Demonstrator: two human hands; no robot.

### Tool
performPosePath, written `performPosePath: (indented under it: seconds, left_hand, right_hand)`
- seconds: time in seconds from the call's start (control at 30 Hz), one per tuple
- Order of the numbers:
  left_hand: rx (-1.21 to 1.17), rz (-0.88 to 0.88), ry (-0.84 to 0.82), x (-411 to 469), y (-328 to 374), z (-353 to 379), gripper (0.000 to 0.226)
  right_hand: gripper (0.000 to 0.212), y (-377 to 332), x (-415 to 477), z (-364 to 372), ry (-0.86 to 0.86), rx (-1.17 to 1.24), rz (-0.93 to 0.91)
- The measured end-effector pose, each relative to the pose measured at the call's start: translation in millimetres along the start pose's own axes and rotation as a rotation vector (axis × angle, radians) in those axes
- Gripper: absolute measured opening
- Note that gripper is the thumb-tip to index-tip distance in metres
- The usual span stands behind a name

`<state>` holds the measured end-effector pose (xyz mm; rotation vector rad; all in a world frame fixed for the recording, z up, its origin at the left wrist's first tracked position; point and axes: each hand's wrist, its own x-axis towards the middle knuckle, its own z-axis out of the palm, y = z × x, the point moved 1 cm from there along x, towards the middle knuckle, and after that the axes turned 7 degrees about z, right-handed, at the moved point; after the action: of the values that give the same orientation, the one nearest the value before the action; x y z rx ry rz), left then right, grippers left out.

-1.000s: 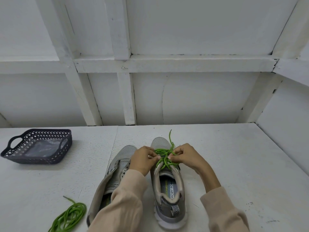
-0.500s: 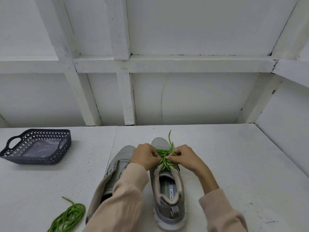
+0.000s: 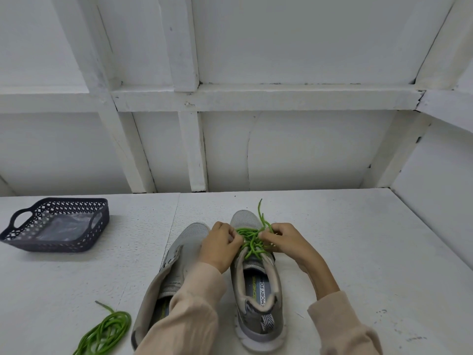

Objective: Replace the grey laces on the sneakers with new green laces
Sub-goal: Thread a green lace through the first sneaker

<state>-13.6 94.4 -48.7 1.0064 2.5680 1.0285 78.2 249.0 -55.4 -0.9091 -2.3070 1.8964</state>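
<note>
Over the tongue of the right sneaker (image 3: 256,290) on the desk (image 3: 358,252), left hand (image 3: 220,245) and right hand (image 3: 284,239) curled, pinching the green lace (image 3: 252,242). Pull both ends evenly, snug, not hard. Soft grey mesh; thin, round, bendy cord. Spare lace (image 3: 107,331) coiled by the left sneaker (image 3: 181,254).

Both arms wear loose, pale beige long sleeves of soft, creased cloth, the left sleeve (image 3: 189,311) reaching the wrist of the bare left grip (image 3: 220,245), the right sleeve (image 3: 343,326) ending farther up the forearm from the bare right grip (image 3: 284,239).
</note>
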Motion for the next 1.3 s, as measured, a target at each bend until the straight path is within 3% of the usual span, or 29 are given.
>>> performPosePath:
  seconds: [0.1,0.23,0.5,0.73,0.87,1.3]
  left_hand:
    - [0.035,0.008,-0.006,2,0,0,0.022]
    - [0.049,0.021,0.025,4,0,2,0.017]
    - [-0.086,-0.078,0.186,-9,-2,8,0.011]
    - [-0.332,-0.083,0.148,-7,-13,5,0.018]
    - [-0.276,-0.009,0.042,-9,-2,-3,0.012]
    - [-0.378,-0.032,0.033,-4,-10,-4,0.017]
  right_hand:
    - [0.039,-1,0,2,0.007,-0.094,-0.003]
    - [0.016,3,5,3,0.047,-0.020,-0.030]
    - [0.015,15,1,6,0.084,0.218,0.012]
    - [0.015,12,-3,3,0.107,0.275,-0.012]
    - [0.018,5,-9,-2,0.007,0.169,-0.040]
    - [0.005,0,-15,-7,-0.086,0.058,-0.067]
